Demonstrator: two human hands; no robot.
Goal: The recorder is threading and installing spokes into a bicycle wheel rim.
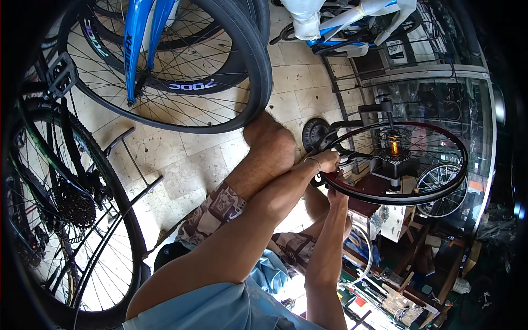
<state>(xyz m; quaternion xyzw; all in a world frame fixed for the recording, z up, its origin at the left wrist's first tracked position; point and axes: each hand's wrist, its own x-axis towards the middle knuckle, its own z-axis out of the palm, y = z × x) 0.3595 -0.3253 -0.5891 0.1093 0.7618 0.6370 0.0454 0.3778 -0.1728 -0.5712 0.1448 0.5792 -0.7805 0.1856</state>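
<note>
A bicycle wheel [410, 196] with a dark red and black rim is mounted in a dark stand [386, 107] on my right. It has no tire on it. A cassette of sprockets [391, 158] sits at its hub, beside a bright orange glint. My left hand [329, 160], a bracelet at its wrist, is closed at the rim's near-left edge by the spokes; whatever its fingers hold is hidden. Just below, my right hand [337, 191] grips the same stretch of rim from underneath, its thumb up against it.
A blue fork with a large black-tired wheel [258, 82] stands ahead on the left. Another bicycle's rear wheel [129, 231] is at far left, near a black metal floor rack [137, 159]. A glass display case [462, 93] lines the right; tools and parts fill a wooden shelf [423, 264] below.
</note>
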